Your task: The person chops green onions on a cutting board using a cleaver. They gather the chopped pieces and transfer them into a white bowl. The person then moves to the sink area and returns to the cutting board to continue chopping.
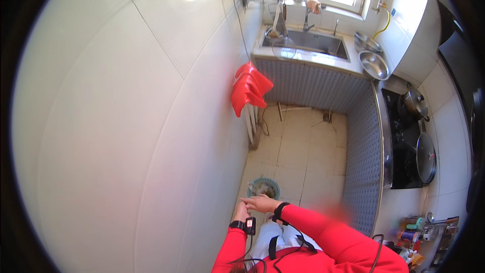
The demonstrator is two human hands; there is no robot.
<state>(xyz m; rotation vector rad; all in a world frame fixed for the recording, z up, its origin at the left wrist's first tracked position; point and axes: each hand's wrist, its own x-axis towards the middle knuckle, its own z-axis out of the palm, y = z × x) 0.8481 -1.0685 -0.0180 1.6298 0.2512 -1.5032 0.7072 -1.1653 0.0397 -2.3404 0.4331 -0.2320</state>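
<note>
My left hand (241,212), below centre, points up from a red sleeve with a black wristband and device; its fingers are partly hidden. My right hand (259,203) reaches across from the right, fingers extended and touching the tips of my left hand. Just beyond both hands, on the floor, stands a blue basket (274,187) with pale crumpled waste inside. I see no object in either hand.
Tiled wall (121,131) at left, with a hanging red item (251,89). Ahead, a sink (323,45) and steel bowls (373,64). At right, a hob (399,146) with pot (414,102) and lidded pan (426,157), plus jars (408,235). Tiled floor (318,146) between.
</note>
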